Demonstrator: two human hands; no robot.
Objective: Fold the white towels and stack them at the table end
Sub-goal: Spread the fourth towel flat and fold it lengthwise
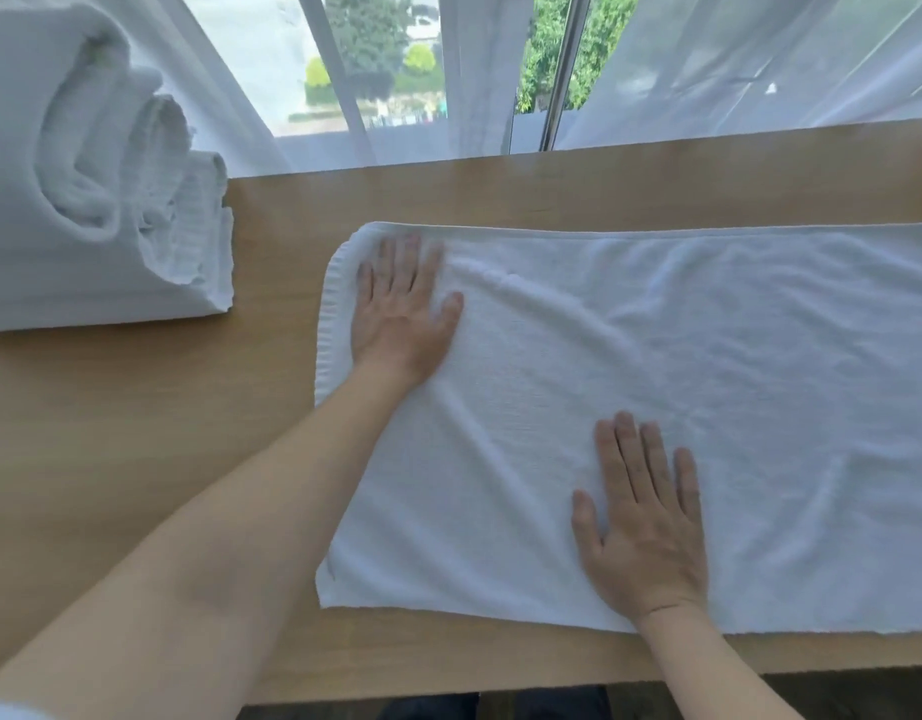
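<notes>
Smoothing the towel [656, 387] works best with both hands, left [402, 314] and right [646, 522], flat, fingers [630, 449] straight, sweeping outward before folding.

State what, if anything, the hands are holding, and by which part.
Nothing is held. The left hand and right hand lie flat, pressing on the spread towel.

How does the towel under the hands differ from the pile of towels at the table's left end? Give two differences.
The towel under the hands lies spread flat in a thin layer; the pile of towels is folded and stacked thick. Left hand and right hand press the flat one; nothing touches the pile. Both are white and rest on the wooden table.
</notes>
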